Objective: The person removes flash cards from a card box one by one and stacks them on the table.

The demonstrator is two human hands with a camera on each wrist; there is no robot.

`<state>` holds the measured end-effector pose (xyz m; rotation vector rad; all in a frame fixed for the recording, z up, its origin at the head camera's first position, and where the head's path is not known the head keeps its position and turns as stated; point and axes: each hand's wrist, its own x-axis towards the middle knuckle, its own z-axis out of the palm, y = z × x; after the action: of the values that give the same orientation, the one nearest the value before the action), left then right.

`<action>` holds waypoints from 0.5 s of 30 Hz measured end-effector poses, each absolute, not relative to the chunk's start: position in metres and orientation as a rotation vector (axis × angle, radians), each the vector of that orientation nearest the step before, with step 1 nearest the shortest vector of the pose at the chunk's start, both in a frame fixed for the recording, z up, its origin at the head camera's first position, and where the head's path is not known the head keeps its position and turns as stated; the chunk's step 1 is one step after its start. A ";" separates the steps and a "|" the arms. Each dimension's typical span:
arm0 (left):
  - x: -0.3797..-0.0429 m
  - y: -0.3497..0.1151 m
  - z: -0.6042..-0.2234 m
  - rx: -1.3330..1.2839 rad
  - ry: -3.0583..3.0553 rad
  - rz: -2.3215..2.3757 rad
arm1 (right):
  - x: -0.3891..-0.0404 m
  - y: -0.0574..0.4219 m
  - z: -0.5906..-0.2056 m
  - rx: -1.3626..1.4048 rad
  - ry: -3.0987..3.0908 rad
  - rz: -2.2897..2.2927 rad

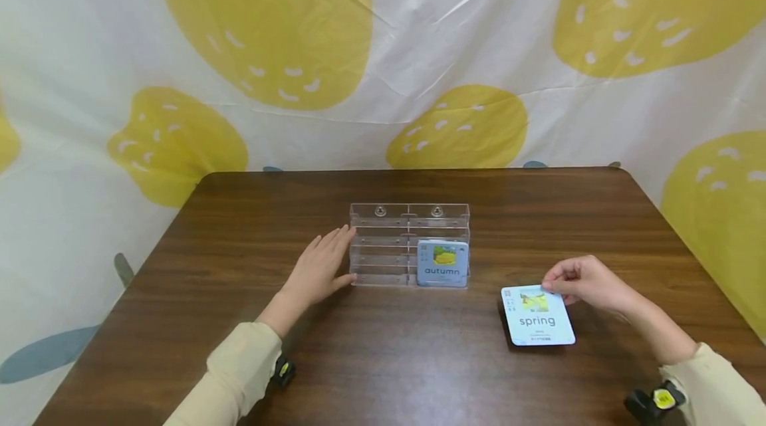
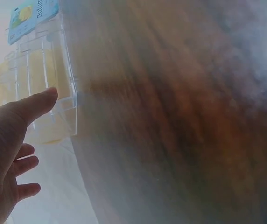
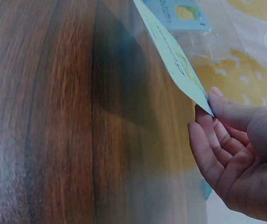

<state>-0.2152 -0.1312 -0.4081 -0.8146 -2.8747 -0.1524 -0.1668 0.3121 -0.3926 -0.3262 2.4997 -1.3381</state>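
My right hand (image 1: 589,283) pinches the top right corner of a light blue flash card (image 1: 537,333) printed "spring" between thumb and fingers. In the right wrist view the card (image 3: 173,58) is tilted, casting a shadow on the wood below. A clear plastic card rack (image 1: 380,260) with tiered pockets in two columns stands at mid-table. Its lower right pocket holds a card (image 1: 443,263) reading "autumn". At the rack's left side is my left hand (image 1: 320,266), fingers extended, fingertips and thumb right at its edge. The left wrist view shows the thumb (image 2: 45,100) overlapping the rack's corner.
The brown wooden table (image 1: 383,359) has its back edge close to a hanging white cloth (image 1: 431,27) with yellow fruit prints. The rack lies between the two hands, with the spring card to its right and nearer the front.
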 end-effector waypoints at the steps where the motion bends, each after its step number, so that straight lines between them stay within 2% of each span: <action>1: -0.216 -0.131 -0.408 -0.815 -2.874 -0.147 | -0.168 0.314 -0.393 -0.330 2.491 -1.331; 15: -0.216 -0.131 -0.406 -0.825 -2.887 -0.122 | -0.166 0.330 -0.409 -0.250 2.491 -1.285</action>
<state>-0.2162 -0.1314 -0.4062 -0.8246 -2.8869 -0.1223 -0.1660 0.3300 -0.4090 -0.2502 2.4906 -1.2847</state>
